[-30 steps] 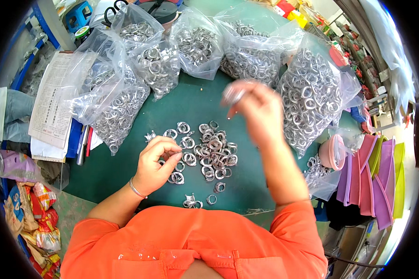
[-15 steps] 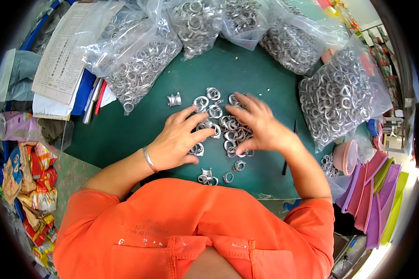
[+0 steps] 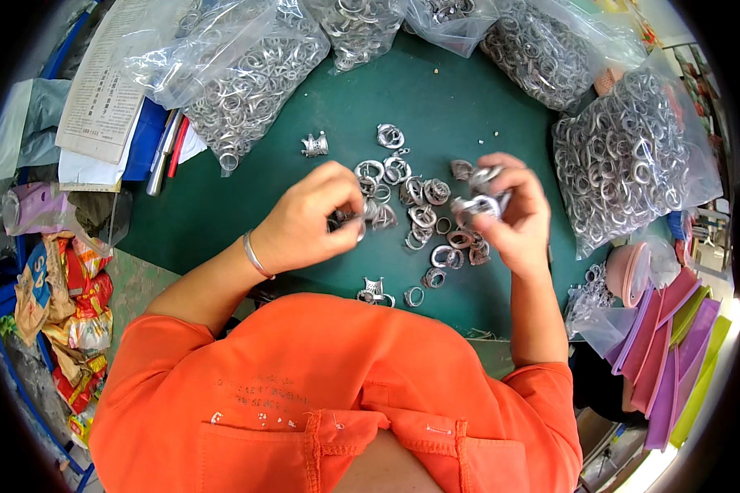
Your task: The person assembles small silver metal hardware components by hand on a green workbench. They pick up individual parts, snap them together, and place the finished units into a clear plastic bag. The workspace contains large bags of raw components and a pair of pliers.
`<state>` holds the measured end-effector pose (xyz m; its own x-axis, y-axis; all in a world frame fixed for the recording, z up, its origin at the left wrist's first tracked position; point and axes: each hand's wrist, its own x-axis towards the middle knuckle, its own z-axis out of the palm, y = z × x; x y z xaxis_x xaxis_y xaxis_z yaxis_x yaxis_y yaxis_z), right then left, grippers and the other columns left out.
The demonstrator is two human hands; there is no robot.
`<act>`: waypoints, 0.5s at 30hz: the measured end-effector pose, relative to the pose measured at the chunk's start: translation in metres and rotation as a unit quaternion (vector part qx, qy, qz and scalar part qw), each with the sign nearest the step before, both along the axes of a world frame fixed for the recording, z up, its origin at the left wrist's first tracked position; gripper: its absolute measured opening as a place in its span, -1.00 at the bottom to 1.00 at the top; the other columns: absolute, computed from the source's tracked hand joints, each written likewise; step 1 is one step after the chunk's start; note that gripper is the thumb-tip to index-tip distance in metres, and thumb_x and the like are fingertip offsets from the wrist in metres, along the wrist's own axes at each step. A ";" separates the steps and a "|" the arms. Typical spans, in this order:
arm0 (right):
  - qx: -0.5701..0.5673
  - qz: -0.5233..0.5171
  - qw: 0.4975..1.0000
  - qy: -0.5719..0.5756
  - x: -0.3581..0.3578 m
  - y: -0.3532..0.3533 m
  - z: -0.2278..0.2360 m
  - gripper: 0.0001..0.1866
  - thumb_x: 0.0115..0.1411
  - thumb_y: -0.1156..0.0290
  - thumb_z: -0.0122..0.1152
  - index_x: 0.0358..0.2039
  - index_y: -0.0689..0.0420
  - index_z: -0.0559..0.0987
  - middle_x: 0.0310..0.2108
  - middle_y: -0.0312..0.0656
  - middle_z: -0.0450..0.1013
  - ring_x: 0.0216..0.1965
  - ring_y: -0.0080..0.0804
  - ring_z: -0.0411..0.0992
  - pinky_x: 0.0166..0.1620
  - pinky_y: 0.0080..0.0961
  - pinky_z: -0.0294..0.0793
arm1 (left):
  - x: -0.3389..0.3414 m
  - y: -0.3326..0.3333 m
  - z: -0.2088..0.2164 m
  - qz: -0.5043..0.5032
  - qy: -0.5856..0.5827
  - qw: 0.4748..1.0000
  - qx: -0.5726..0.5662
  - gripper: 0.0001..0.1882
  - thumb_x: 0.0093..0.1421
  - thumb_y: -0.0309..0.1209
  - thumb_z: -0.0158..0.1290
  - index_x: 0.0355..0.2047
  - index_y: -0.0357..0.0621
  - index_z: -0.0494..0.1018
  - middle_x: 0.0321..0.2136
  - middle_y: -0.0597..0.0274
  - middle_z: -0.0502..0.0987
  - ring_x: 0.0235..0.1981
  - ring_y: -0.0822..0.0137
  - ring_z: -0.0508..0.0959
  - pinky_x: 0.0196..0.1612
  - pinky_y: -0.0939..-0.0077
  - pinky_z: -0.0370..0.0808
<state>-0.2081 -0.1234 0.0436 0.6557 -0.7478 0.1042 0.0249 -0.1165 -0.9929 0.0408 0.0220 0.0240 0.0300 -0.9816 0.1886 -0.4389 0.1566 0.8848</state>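
Several silver metal rings (image 3: 422, 216) lie loosely in the middle of the green tabletop. My right hand (image 3: 511, 215) is closed around a few of these rings, held up at the right side of the group; they are blurred by motion. At the left side, my left hand (image 3: 319, 212) has its fingers curled around some rings, partly hidden by the fingers. A crown-shaped ring (image 3: 314, 145) lies apart at the upper left, and another crown-shaped ring (image 3: 375, 290) rests near the table's front edge beside a plain small ring (image 3: 413, 297).
Clear plastic bags full of rings (image 3: 251, 90) line the table's far side, with another large bag (image 3: 621, 156) at the right. Papers (image 3: 103, 90) and pens (image 3: 173, 152) lie left. Pink tubs (image 3: 629, 274) and colored plastic strips (image 3: 666, 353) stand right.
Both hands have gone from spread over the rings to closed on some of them. My right hand has moved to the right, lifting a few rings. The view has shifted slightly.
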 end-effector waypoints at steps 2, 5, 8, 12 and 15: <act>-0.003 -0.034 0.985 -0.169 0.010 0.002 0.011 -0.62 -0.03 0.43 0.36 -0.22 0.14 0.39 0.05 0.02 0.29 -0.03 -0.31 0.38 0.05 -0.41 0.38 | 0.003 -0.002 -0.004 0.055 -0.048 0.997 -0.035 -0.77 -0.09 -0.62 0.20 -0.38 -0.18 0.45 -0.26 0.22 0.45 -0.38 0.40 0.46 -0.48 0.63 0.40; -0.174 -0.072 0.968 -0.165 0.017 0.002 0.013 -0.70 -0.01 0.45 0.33 -0.30 0.17 0.41 0.04 0.08 0.30 -0.05 -0.24 0.41 -0.08 -0.36 0.47 | 0.001 -0.014 0.000 0.062 -0.146 0.986 -0.059 -0.58 -0.11 -0.49 0.29 -0.20 -0.16 0.44 -0.12 0.16 0.42 -0.14 0.21 0.44 -0.19 0.40 0.42; -0.432 0.042 0.881 0.190 0.011 -0.004 0.006 -0.64 -0.10 0.46 0.36 -0.24 0.14 0.51 0.07 0.05 0.34 0.04 -0.04 0.37 0.11 -0.16 0.28 | -0.004 -0.021 -0.009 -0.020 -0.212 0.976 -0.038 -0.43 -0.15 -0.34 0.34 -0.09 -0.12 0.42 0.04 0.09 0.35 0.04 0.03 0.35 0.05 0.17 0.29; -0.441 0.092 0.828 0.333 0.016 0.032 -0.004 -0.24 -0.23 0.15 0.51 0.05 0.01 0.46 0.23 0.08 0.15 0.25 0.12 0.10 0.21 -0.05 0.12 | -0.005 -0.022 -0.013 -0.100 -0.209 0.971 -0.066 -0.65 -0.15 -0.49 0.23 -0.30 -0.17 0.42 -0.19 0.12 0.40 -0.13 0.03 0.39 -0.08 0.18 0.35; -0.401 0.112 0.849 0.324 0.012 0.043 -0.007 -0.26 -0.31 0.23 0.54 -0.02 0.00 0.47 0.19 0.08 0.16 0.16 0.09 0.18 0.10 -0.05 0.24 | -0.009 -0.017 -0.016 -0.130 -0.095 0.987 -0.026 -0.75 -0.17 -0.55 0.17 -0.44 -0.19 0.38 -0.32 0.15 0.38 -0.24 0.02 0.38 -0.18 0.18 0.38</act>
<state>-0.1956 -0.0808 0.0365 0.8865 -0.4548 0.0853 -0.3849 -0.8270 -0.4099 0.0318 0.0050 0.0080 -0.2624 -0.9402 0.2174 -0.5347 0.3291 0.7783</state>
